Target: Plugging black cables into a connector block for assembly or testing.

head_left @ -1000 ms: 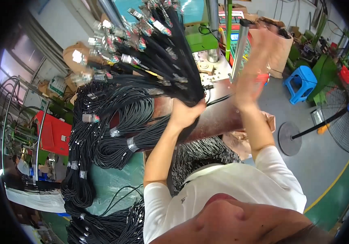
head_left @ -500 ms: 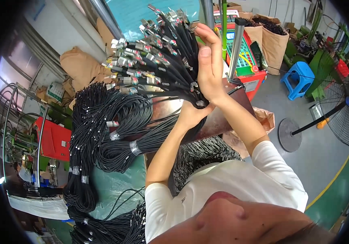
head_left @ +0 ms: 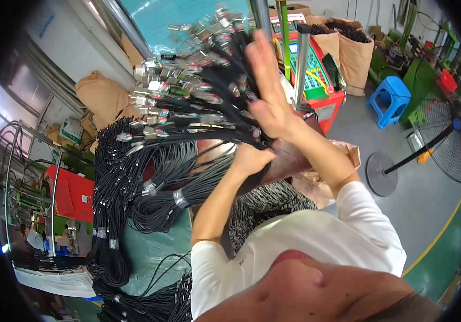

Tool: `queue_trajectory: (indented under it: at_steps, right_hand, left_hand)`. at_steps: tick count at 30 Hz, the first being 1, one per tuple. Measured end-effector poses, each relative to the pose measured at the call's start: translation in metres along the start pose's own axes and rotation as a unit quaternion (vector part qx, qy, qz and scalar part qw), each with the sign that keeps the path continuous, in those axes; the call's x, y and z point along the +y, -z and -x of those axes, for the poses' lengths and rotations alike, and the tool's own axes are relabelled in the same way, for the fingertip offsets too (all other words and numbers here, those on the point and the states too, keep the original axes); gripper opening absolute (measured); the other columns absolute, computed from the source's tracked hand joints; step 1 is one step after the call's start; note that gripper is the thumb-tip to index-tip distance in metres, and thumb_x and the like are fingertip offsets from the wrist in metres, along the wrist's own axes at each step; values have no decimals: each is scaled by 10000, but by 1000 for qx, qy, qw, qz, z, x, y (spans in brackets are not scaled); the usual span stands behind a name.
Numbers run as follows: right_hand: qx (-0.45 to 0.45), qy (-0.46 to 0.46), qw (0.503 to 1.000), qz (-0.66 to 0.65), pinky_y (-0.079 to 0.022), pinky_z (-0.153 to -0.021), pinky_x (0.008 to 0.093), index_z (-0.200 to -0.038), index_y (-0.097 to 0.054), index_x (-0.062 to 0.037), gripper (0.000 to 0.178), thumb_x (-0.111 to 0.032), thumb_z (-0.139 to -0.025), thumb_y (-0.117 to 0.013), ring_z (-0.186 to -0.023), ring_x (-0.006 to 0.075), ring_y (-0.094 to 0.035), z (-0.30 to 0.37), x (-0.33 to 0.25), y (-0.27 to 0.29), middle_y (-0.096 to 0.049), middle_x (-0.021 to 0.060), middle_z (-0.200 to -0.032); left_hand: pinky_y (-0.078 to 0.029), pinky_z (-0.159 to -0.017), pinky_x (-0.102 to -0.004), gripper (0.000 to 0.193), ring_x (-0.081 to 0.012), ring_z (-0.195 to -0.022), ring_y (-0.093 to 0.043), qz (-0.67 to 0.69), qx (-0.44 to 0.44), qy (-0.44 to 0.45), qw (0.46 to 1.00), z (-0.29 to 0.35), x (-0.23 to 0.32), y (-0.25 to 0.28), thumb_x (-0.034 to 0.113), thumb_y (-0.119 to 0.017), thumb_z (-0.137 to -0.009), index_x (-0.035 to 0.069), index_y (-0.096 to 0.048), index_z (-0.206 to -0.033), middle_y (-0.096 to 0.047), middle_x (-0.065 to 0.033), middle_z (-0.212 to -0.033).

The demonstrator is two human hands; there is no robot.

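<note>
Hands meet at one fanned cable bundle (head_left: 198, 115): left hand (head_left: 249, 158) has its grip closed round the gathered cables, right hand (head_left: 268, 96) lies open-fingered against them. Three coiled bundles (head_left: 150, 198) crowd the table (head_left: 155, 252) edge; open floor (head_left: 429, 198) lies right.

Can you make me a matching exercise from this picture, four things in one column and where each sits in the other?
Things:
1. cable bundle
2. blue stool
3. floor fan
4. red cabinet

Places:
A. far left, beside the metal rails
B. right edge, on a round base
C. gripped by the left hand
D. upper right, on the grey floor

Pairs: 1-C, 2-D, 3-B, 4-A
</note>
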State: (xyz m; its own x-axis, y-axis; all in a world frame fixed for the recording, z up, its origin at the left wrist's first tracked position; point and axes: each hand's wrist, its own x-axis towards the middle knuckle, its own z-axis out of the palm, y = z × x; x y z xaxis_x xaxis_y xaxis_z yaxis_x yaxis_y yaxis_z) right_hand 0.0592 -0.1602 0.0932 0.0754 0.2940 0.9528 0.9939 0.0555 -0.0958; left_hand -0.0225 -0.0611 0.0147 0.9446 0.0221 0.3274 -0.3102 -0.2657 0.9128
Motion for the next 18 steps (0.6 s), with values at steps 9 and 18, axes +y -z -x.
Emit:
queue_trajectory:
  at_steps: [9,18]
  right_hand:
    - [-29,-97,985,-140,-63,-1127,457,-1464,-46,5,828,-575,-924,-285,-1410,380,-63,13,4,-2,-50,246,-1516]
    - [-84,-27,993,84,-282,-1068,453,-1455,-147,10,970,-695,-839,-402,-1392,299,-180,29,-20,8,-195,215,-1493]
  left_hand:
    - [-460,-786,-332,261,-166,-877,-596,-177,-14,4,984,12,-6,2,123,-696,-740,30,-640,-978,-646,-50,-909]
    - [-471,-818,-350,314,-210,-897,-595,-158,-85,4,984,27,-30,6,143,-677,-754,5,-620,-1030,-636,-87,-990]
